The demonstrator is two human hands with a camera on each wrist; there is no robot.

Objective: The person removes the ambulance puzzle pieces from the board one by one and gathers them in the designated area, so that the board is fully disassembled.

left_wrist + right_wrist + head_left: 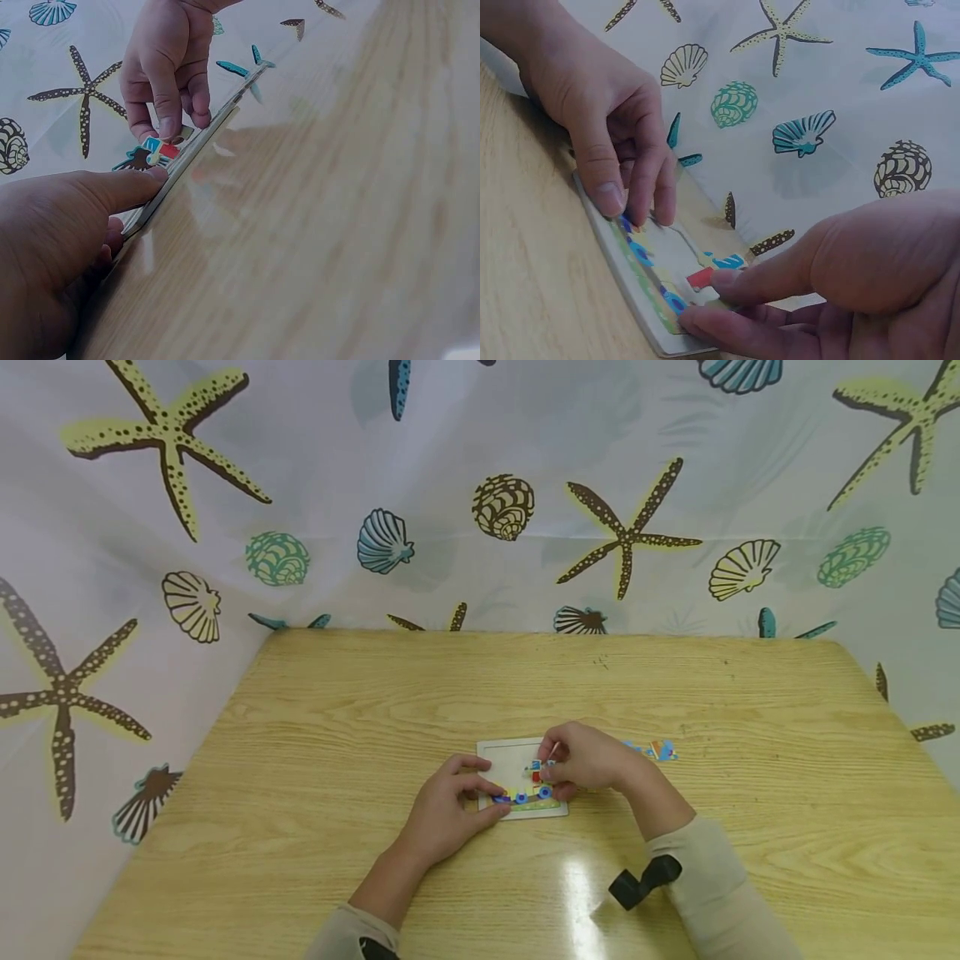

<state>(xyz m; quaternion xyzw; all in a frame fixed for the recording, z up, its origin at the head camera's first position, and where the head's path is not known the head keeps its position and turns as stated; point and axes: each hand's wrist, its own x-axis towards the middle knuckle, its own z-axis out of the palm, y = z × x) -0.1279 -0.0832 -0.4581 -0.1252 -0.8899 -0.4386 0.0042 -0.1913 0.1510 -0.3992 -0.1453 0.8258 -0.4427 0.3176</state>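
Observation:
A small white-framed puzzle board [506, 758] lies on the table, with a strip of blue, yellow and green picture pieces [521, 797] along its near side. My left hand [445, 804] holds the board's near left corner, thumb at the front rim and fingertips on the end of the strip. Over the board's right part, my right hand [588, 762] pinches a red and blue puzzle piece [700, 279] between thumb and fingers. That puzzle piece [161, 150] appears slightly raised above the strip in the left wrist view; fingers hide part of it.
More loose puzzle pieces [663, 750] lie on the wooden table [360, 710] right of the board, partly behind my right forearm. A light curtain [450, 443] printed with shells and starfish hangs around the table's far and side edges.

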